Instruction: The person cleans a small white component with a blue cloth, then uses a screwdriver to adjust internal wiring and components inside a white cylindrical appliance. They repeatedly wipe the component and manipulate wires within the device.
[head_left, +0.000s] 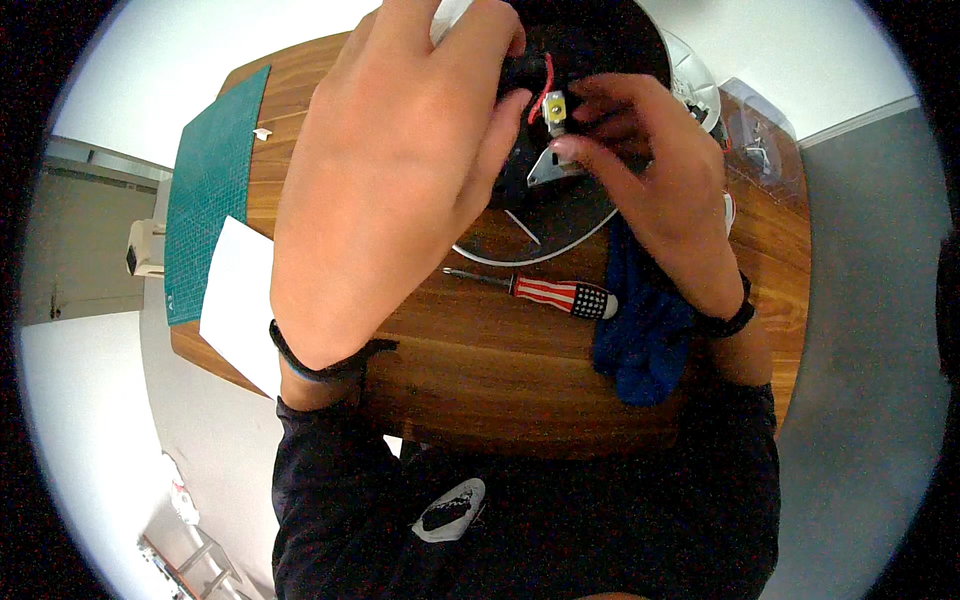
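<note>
A large round black object with a silver rim (590, 247) fills the far middle of the table. My left hand (400, 170) reaches over its left side with fingers curled; their tips are partly cut off by the top edge, and what they hold is hidden. My right hand (660, 170) is closed, thumb and forefinger about a small silver metal part with a yellow middle (556, 110). A red wire (547, 78) runs beside that part, between my hands. Just below lies a triangular silver metal bracket (552, 172).
A screwdriver (560, 294) with a striped, starred handle lies nearer me, left of a blue cloth (645, 340). Along the left are a green cutting mat (212, 190) and a white sheet (238, 300). A clear plastic box (765, 150) of small parts stands far right.
</note>
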